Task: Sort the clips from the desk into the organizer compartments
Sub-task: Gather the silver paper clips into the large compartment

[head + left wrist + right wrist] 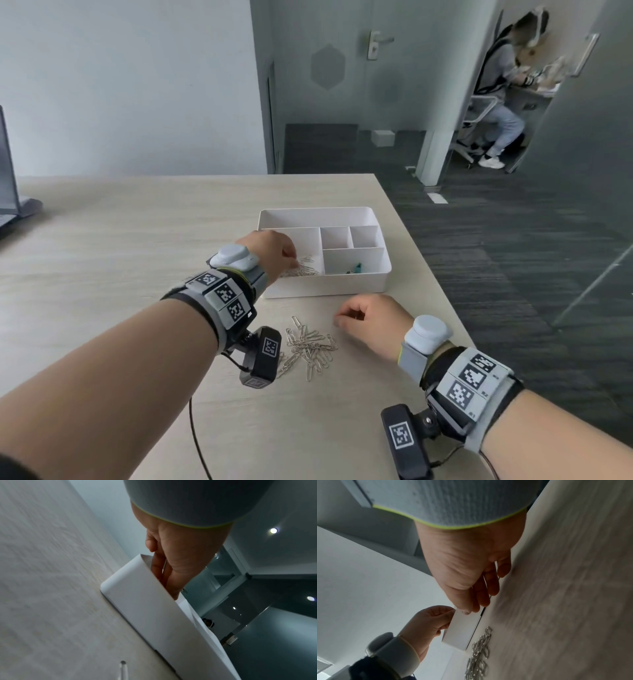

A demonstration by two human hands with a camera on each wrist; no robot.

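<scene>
The white organizer (329, 285) stands at the desk's right side. My left hand (292, 262) reaches down into its front-left compartment, where several silver paper clips (304, 270) lie. In the left wrist view a thin wire clip shows pinched between the fingers (158, 566), behind the organizer wall (145, 608). A loose pile of paper clips (310, 346) lies on the desk in front of the organizer. My right hand (339, 320) hovers just right of that pile with its fingers loosely curled; nothing shows in it (474, 607). A teal binder clip (357, 268) sits in the front-right compartment.
The desk's right edge (428, 260) runs close beside the organizer and my right wrist. A laptop (10, 171) stands at the far left. A cable (197, 442) trails from my left wrist camera. Behind a glass door a person (503, 85) sits on a chair.
</scene>
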